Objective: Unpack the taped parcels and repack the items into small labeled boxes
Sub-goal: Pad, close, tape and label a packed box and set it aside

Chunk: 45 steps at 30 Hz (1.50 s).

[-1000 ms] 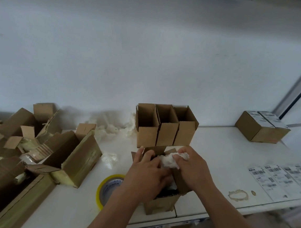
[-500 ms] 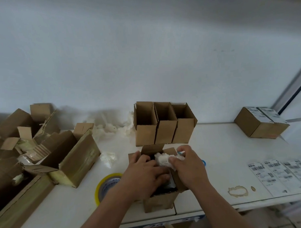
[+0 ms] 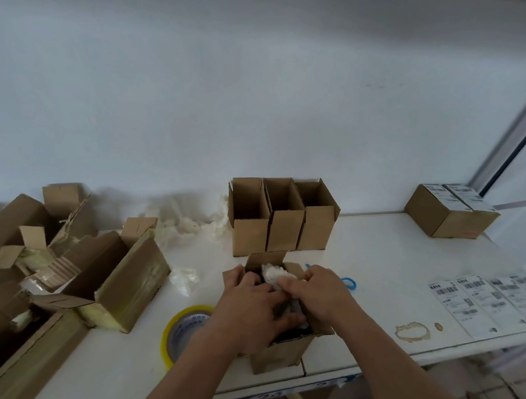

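A pale wall backs a white worktop (image 3: 377, 255). At nine o'clock sits a heap of torn-open parcels (image 3: 109, 279), yellowed tape on their sides. At twelve o'clock stand three empty small boxes (image 3: 282, 225) in a row; at two o'clock, two sealed labeled boxes (image 3: 451, 212). Dead centre is an open small box (image 3: 279, 355). The left hand (image 3: 253, 304) curls over its near edge, fingers down inside. The right hand (image 3: 318, 293) pinches white wadding (image 3: 273, 273) at the box mouth. Label sheets (image 3: 486, 299) lie at three o'clock, a tape roll (image 3: 183, 330) at seven.
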{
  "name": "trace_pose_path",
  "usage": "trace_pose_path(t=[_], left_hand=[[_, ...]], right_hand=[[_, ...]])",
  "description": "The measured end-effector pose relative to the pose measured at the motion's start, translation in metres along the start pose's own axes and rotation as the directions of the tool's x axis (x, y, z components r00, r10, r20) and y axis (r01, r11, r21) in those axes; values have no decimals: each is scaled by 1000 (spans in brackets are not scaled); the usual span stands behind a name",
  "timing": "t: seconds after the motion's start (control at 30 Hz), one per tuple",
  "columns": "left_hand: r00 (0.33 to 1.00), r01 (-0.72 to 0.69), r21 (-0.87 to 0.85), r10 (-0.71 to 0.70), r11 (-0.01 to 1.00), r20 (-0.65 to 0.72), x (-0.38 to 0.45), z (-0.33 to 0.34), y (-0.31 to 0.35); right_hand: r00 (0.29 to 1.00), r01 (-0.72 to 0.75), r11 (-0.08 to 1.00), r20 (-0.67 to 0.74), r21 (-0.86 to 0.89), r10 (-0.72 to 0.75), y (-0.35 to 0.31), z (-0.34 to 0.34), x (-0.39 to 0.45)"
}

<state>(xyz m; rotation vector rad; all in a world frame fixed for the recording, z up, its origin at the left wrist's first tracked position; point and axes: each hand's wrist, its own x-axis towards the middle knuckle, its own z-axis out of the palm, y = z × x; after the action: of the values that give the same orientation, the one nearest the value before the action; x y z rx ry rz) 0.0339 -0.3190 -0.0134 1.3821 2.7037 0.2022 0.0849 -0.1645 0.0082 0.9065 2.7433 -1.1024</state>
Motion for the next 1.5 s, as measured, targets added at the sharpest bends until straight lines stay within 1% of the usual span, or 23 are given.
trace_pose_path(t=[0.03,0.07,0.23,0.47,0.7,1.03,1.23,1.37,1.4,1.47,1.5], left_hand=[[1000,14,3,-14,1000,11,0,0,0],[1000,25,6,-25,1000,18,0,0,-1],[999,30,29,-31,999,14,-1,5,-4],[999,16,-14,-17,1000,-44,-1,12,-10],[997,21,-90,-27,996,-65,1,16,-13],[999,-39,-123,34,992,-42,-2,15,-17],[996,-61,-144,51,988,-74,-5,13,-17],[989,-62,-209,32,976,-145,-6,17,-21],[984,-60,-234,18,970,-175,-6,18,-21],[969,-65,-277,-5,959,-246,-7,20,-22],[961,-67,-294,-17,953,-276,-8,21,-22]], right_hand=[[1000,-15,999,27,52,13,0,1,0],[999,-17,998,42,67,14,1,2,2],[998,-16,996,59,88,11,-1,4,7],[999,-2,1000,53,-4,3,-7,-3,8],[999,11,998,53,-63,-8,-10,-3,9],[997,11,1000,77,-24,-10,-8,-5,11],[993,110,994,44,-11,-110,-4,-2,15],[975,196,980,104,25,-197,-6,-7,13],[965,230,973,132,-7,-227,-8,-9,12],[940,310,938,201,-157,-277,-12,-13,10],[935,329,922,207,-204,-288,-13,-14,9]])
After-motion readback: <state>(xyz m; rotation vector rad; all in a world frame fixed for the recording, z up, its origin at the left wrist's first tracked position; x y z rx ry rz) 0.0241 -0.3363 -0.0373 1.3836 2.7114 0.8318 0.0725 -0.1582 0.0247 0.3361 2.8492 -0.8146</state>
